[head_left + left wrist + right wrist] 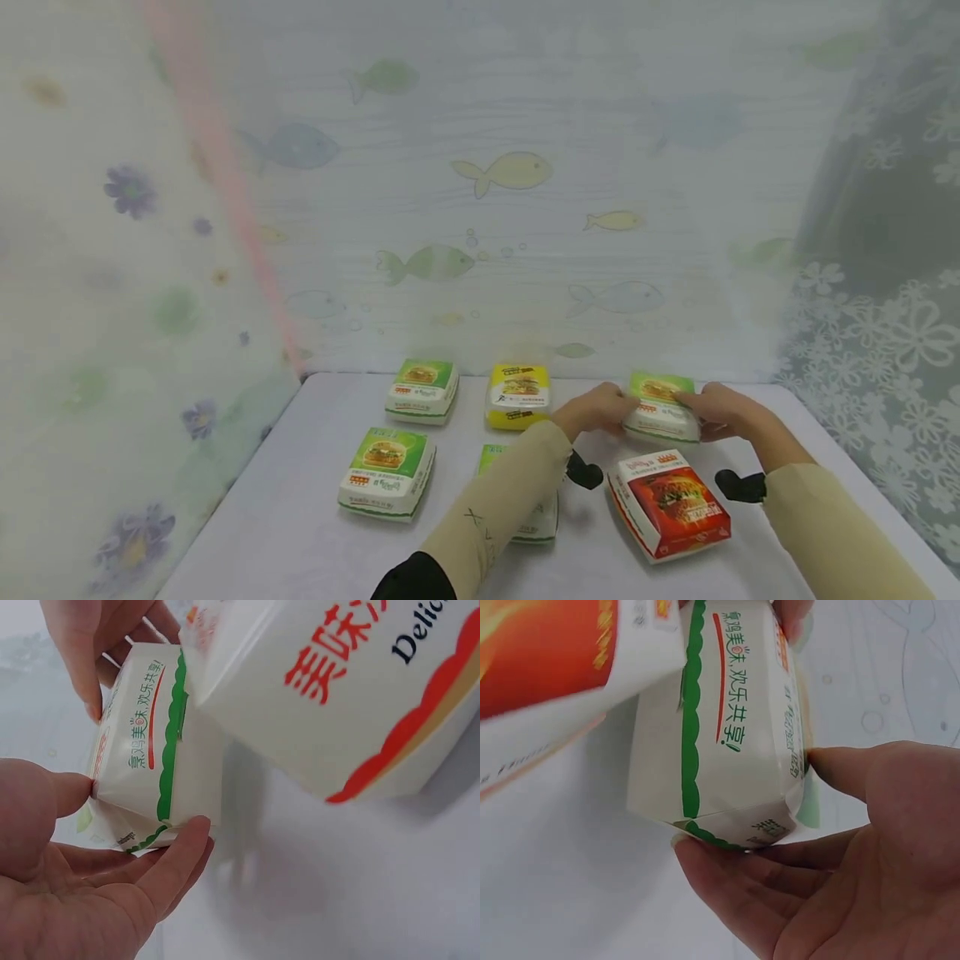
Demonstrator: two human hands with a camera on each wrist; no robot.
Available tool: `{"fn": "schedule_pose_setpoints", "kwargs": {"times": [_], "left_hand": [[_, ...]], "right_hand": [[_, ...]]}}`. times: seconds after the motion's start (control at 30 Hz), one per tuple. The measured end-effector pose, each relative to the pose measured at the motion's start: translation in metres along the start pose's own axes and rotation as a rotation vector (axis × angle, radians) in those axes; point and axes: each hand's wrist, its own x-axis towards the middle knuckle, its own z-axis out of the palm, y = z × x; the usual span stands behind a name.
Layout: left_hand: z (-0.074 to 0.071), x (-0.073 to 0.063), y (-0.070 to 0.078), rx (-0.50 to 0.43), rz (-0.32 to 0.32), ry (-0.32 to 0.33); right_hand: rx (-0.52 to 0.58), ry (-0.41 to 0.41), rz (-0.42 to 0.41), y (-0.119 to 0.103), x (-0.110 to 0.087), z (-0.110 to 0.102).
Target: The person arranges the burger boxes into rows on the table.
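Observation:
At the back right of the table, both hands hold a green-and-white burger box between them. My left hand grips its left side, thumb near the top edge and the other fingers lower down. The right hand grips the opposite side in the same way. In the right wrist view, the box's white wall with a green scalloped band shows between the fingers. Whether its base touches the table cannot be told. A red burger box lies just in front of it, turned at an angle.
On the white table stand a yellow burger box and two more green ones, the back-left box and the front-left box. The left sleeve partly covers another green box. Patterned curtains hang behind.

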Motion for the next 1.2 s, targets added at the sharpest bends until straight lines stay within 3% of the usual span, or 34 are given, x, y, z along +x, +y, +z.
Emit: {"fn": "schedule_pose_setpoints", "kwargs": {"times": [0.2,0.53,0.9,1.2], "left_hand": [[-0.015,-0.009,-0.002,-0.011,0.039,0.047],[-0.03,-0.008,-0.015,-0.042,0.064,0.067],[-0.029,-0.013,-0.016,-0.125,0.005,0.093],[-0.026,-0.018,-0.012,-0.117,-0.042,0.076]], "right_hand": [[-0.001,-0.026,-0.037,-0.016,0.003,0.003],[-0.027,-0.048,-0.078,-0.036,0.011,0.01],[-0.018,-0.093,-0.078,-0.04,0.016,0.015],[-0.019,-0.103,-0.063,-0.035,0.021,0.017]]}}
